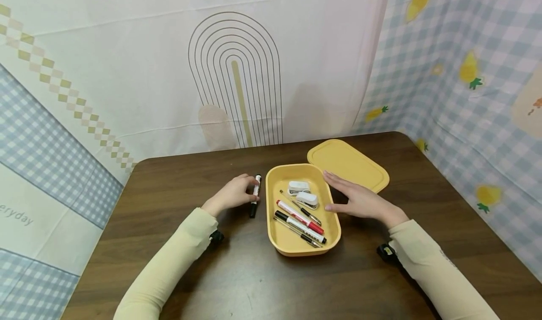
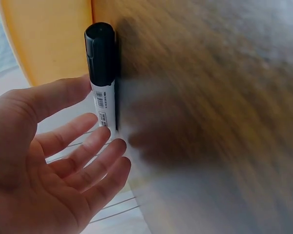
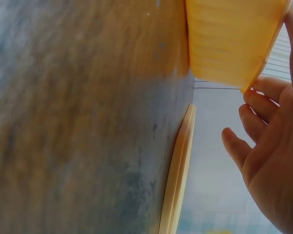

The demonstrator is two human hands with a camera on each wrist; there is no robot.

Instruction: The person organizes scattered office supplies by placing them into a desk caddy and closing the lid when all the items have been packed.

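Observation:
On the table (image 1: 178, 273), a white marker with black ends (image 1: 253, 203) lies left of the yellow box (image 1: 271, 226). My left hand (image 1: 232, 194) pinches it between thumb and fingertips; the black cap (image 2: 100, 53) stands out past the thumb in the left wrist view. Inside the box are two small white staplers (image 1: 306, 199), a red marker (image 1: 299, 216), a black-capped marker (image 1: 300, 227) and two clear pens (image 1: 296, 231). My right hand (image 1: 360, 200) rests at the box's right rim, fingers extended; in the right wrist view its fingertips overlap the rim.
The yellow lid (image 1: 351, 164) lies flat on the table behind and right of the box. Patterned cloth (image 1: 326, 66) hangs behind the table's far edge and along the right side.

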